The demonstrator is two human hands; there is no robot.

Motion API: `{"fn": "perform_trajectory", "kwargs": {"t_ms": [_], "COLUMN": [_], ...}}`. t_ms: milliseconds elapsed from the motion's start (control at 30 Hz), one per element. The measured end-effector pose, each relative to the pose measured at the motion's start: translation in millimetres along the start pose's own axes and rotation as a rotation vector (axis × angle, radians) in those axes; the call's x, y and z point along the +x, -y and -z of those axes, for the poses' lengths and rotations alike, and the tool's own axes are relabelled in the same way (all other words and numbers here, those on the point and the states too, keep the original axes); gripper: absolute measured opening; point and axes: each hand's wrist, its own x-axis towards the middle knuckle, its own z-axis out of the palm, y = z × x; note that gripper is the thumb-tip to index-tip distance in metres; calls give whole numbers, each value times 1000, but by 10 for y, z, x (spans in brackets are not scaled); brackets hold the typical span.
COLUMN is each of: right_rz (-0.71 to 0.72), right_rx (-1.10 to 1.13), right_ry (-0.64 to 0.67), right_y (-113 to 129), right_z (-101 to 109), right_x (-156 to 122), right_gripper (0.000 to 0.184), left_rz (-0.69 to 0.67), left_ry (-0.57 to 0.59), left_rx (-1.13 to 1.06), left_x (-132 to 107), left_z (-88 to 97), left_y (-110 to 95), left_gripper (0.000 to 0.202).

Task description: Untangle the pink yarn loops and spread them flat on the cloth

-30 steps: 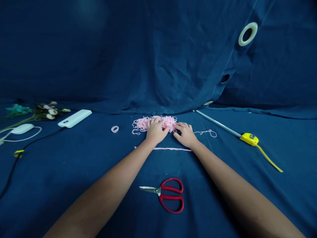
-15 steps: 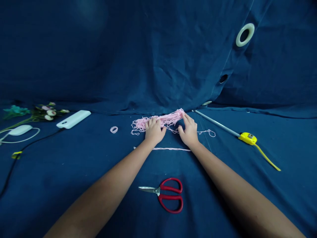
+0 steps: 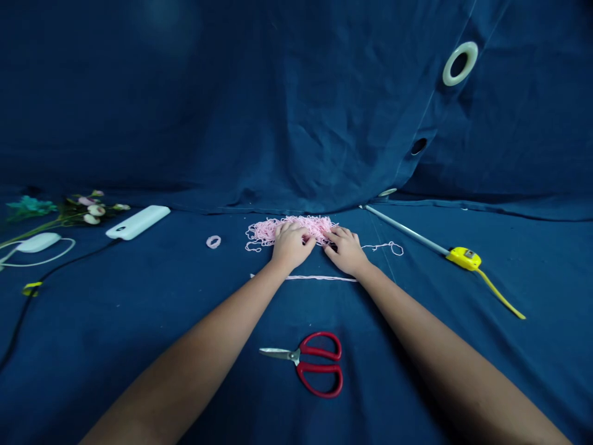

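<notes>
A tangled heap of pink yarn [image 3: 303,222] lies near the foot of the hanging cloth. My left hand [image 3: 291,244] rests on its near side, fingers curled into the strands and tips partly hidden. Pressing against the heap's right end, my right hand [image 3: 345,247] has its fingers stretched out and its thumb apart. A loose tail of yarn [image 3: 396,248] ends in a small loop to the right. Nearer me, a straight bundle of pink strands [image 3: 319,278] lies crosswise below both hands. Red-handled scissors [image 3: 319,364] lie closer still, blades pointing left.
A small pink yarn ring [image 3: 214,241] lies left of the heap. Farther left are a white device [image 3: 139,223], a black cable [image 3: 69,262], a white object with a cord [image 3: 39,243] and artificial flowers [image 3: 92,210]. On the right lies a yellow-and-grey tool [image 3: 463,258]. Blue cloth [image 3: 278,111] hangs behind.
My right hand has moved slightly left and nearer, bringing the stretched right end of the yarn down into the heap. My left hand stays almost in place.
</notes>
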Motion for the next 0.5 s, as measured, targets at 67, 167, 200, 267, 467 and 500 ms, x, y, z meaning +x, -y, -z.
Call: {"fn": "perform_trajectory", "kwargs": {"t_ms": [67, 167, 200, 267, 467, 500], "right_rz": [1, 97, 147, 237, 260, 251], "right_rx": [7, 101, 135, 179, 198, 192], "right_ry": [1, -60, -75, -82, -65, -67], "right_y": [-1, 23, 37, 63, 40, 30], "right_z": [10, 64, 88, 128, 99, 84], "right_x": [1, -11, -18, -29, -23, -20], "right_gripper": [47, 59, 62, 66, 70, 70], "left_rz": [17, 0, -24, -86, -194, -185], "left_ry": [-55, -114, -112, -79, 38, 35], "left_rx": [1, -38, -52, -73, -139, -139], "left_x": [-6, -8, -6, 1, 28, 32], "left_z": [8, 17, 18, 15, -13, -16], "left_y": [-6, -10, -10, -6, 28, 32], "left_gripper": [14, 22, 28, 30, 38, 42]}}
